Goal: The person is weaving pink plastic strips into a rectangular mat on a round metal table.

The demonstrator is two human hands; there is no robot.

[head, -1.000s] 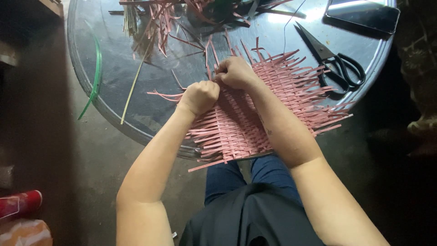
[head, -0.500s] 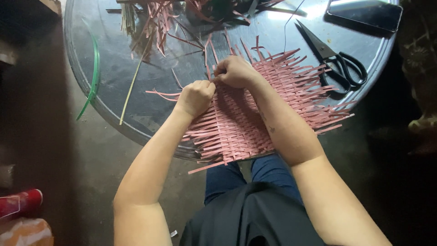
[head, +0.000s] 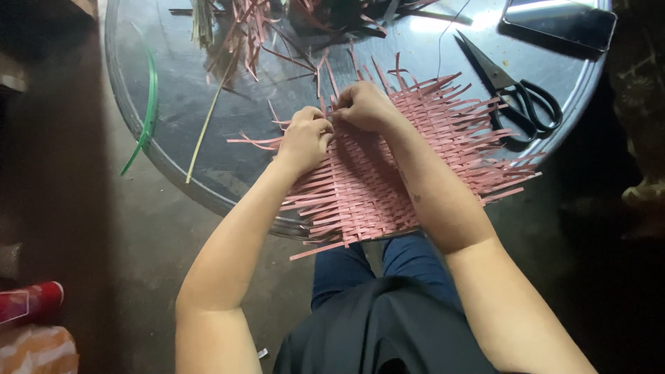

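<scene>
1. Far left, at the frame edge: a red can (head: 31, 302) lies on the floor, with an orange-and-white patterned thing (head: 34, 350) just near of it.
2. Green strap (head: 144, 111): curved, lying along the left rim of the round metal surface (head: 208, 173). Just right of it, a thin pale stick (head: 208, 128) lies at a slant.
3. Loose pink strips (head: 249, 24): heaped at the far side of the surface, well apart from the hands.
4. Left hand (head: 303, 138): grip clenched, fingers curled on a strip at the far left edge of the pink woven mat (head: 374, 187).
5. Right hand (head: 367, 107): touching the left hand, grip pinched shut on strip ends at the mat's far edge.
6. Mat: lies flat on the near right part of the surface, under both forearms; its near corner overhangs the rim above the person's knees. Loose strip ends stick out on all sides.
7. Black-handled scissors (head: 519, 93): lying just right of the mat, blades pointing far-left.
8. Dark phone (head: 561, 21): at the far right of the surface.
</scene>
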